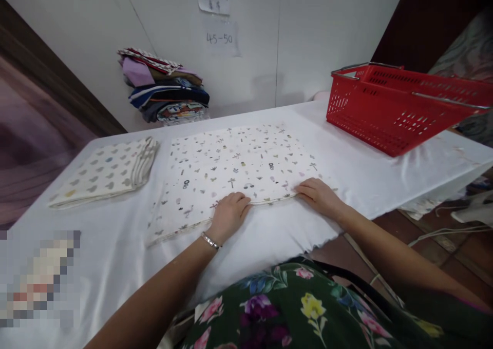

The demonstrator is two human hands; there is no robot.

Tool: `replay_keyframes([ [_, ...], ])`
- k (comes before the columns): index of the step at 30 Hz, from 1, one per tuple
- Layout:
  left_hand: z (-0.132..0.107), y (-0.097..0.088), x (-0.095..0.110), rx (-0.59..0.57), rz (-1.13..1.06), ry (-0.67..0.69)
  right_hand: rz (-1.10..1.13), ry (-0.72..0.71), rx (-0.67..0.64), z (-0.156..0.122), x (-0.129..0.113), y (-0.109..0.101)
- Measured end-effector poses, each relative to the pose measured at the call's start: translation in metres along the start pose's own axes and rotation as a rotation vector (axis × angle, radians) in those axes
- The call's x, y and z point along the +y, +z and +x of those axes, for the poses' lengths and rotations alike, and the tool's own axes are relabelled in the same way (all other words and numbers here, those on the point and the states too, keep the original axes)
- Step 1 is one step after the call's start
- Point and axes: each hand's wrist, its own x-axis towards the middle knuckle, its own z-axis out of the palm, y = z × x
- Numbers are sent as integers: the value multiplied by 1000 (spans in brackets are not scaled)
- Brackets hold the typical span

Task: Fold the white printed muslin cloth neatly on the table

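Note:
A white cloth (242,159) printed with small palms, flamingos and other figures lies spread flat in layers on the table. My left hand (230,213), with a silvery band on the wrist, is closed on its near edge around the middle. Further right, my right hand (319,197) grips the same edge close to the near right corner, fingers on top. The thumbs are mostly hidden, and the edge between the hands shows stacked layers. Left of this cloth rests a folded cream cloth (106,169) with grey motifs, apart from both hands.
A red plastic basket (385,113) with metal handles stands at the right back of the white-covered table (308,118). Folded fabrics (165,87) are piled by the wall at the back left. Paper notes (219,38) hang on the wall. A blurred patch covers the lower left.

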Motion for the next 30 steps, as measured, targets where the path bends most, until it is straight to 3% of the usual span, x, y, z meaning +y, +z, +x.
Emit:
replay_keyframes([
  [8, -2, -2, 3, 94, 140, 42, -100, 13, 70, 2, -5, -1],
  [14, -4, 1, 1, 39, 197, 110, -88, -46, -1, 1, -2, 1],
  [22, -7, 2, 1, 81, 153, 88, -79, -33, -37, -6, -4, -2],
  [30, -10, 2, 2, -8, 149, 108, -129, -37, 50, -31, 9, -9],
])
